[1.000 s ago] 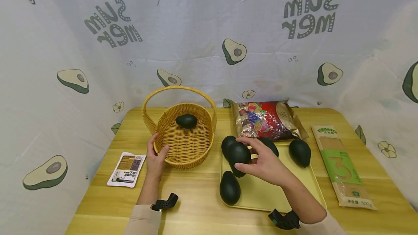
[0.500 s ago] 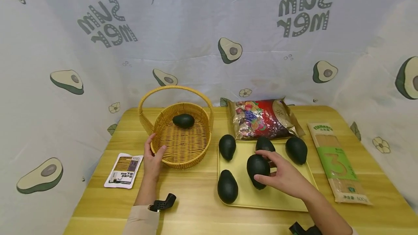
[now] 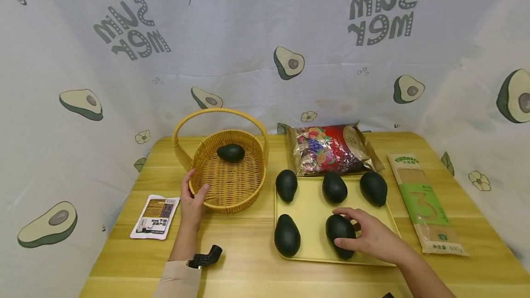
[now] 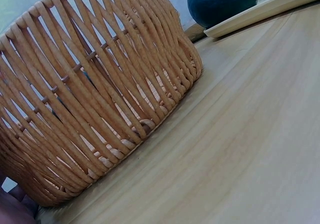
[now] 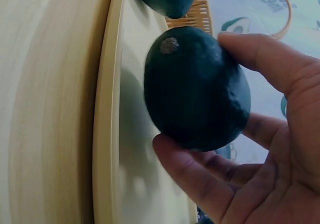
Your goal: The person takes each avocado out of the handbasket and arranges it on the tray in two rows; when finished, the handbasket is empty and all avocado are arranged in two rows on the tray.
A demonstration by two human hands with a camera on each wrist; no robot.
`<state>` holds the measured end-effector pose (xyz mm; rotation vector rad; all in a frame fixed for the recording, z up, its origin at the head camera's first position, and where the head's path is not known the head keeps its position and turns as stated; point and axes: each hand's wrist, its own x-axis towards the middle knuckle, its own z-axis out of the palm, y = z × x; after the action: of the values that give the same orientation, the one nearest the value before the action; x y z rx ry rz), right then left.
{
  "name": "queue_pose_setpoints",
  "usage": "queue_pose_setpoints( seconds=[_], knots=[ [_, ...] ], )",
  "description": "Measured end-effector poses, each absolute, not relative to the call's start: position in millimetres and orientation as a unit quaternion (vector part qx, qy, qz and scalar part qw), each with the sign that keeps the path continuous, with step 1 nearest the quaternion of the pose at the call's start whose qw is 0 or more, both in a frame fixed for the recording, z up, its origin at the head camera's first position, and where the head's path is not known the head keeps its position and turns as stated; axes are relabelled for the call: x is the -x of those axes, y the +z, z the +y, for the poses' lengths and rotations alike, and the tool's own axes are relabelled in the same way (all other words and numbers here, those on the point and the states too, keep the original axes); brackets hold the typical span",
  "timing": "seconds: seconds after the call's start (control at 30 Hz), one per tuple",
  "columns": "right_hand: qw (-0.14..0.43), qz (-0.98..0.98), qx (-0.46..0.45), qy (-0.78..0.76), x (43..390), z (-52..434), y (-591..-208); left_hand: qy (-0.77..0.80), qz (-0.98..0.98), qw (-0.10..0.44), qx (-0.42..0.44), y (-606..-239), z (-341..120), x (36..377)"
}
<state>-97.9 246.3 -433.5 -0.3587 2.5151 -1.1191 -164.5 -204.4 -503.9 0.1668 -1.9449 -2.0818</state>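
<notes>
My right hand (image 3: 370, 238) grips a dark green avocado (image 3: 340, 237) between thumb and fingers, over the front right of the yellow tray (image 3: 310, 224). In the right wrist view that avocado (image 5: 197, 89) shows its stem scar; whether its underside touches the tray I cannot tell. Several other avocados lie on the tray, one at the front left (image 3: 287, 236) and one at the back middle (image 3: 334, 187). My left hand (image 3: 193, 206) holds the front left side of a wicker basket (image 3: 229, 207), which has one avocado (image 3: 231, 152) lying at its back.
Behind the tray lies a shiny bag of fruit candy (image 3: 333, 149). A pack of noodles (image 3: 424, 203) is to the tray's right, and a white flat pouch (image 3: 155, 217) sits left of the basket. A printed cloth (image 3: 248, 36) hangs at the table's back.
My right hand has carried the avocado from the tray's left side to the right and toward the front, lowering it. The left hand stays at the basket. The head view has shifted slightly.
</notes>
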Motion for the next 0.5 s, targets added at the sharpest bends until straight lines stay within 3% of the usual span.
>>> queue_pose_setpoints(
  seconds=[0.3,0.5],
  knots=[
    [0.226,0.886,0.107,-0.389,96.3,252.5,-435.3,-0.724,-0.673,0.141,-0.054,-503.6,-204.1,164.5],
    [0.215,0.896,0.11,-0.374,96.6,253.3,-432.8,-0.733,-0.662,0.149,-0.047,-504.9,-203.4,164.7]
  ],
)
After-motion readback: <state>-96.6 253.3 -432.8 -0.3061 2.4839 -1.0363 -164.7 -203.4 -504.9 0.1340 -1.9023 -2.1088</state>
